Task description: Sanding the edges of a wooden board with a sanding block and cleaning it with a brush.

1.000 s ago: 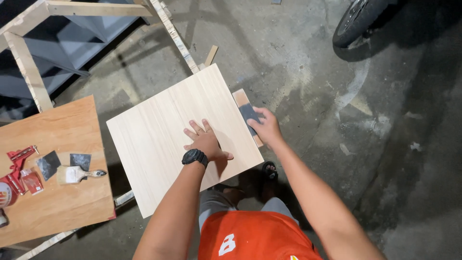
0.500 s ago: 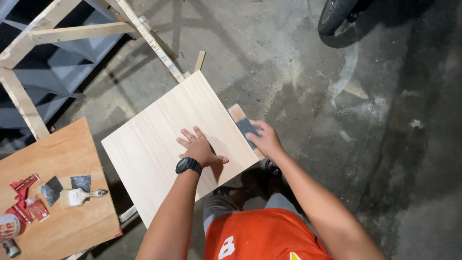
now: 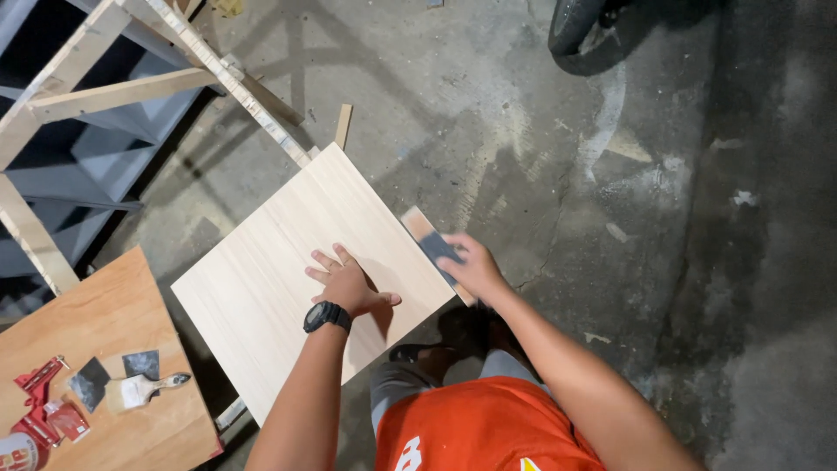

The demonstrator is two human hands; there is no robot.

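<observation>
Left hand (image 3: 347, 283) stays flat and spread on the pale board (image 3: 288, 262), while the right hand (image 3: 471, 266), clamped on dark sandpaper (image 3: 436, 249), has slid slightly along the board's right edge. Tilted diamond-wise, the board's far corner points at the wooden frame (image 3: 235, 83).

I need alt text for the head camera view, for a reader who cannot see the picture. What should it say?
Seen from above, a person's left hand presses flat on a pale wooden board while the right hand holds a dark sanding pad against the board's right edge. Lower left, a brown plywood panel carries a paintbrush, dark sandpaper pieces and a red clamp, above a concrete floor.
</observation>
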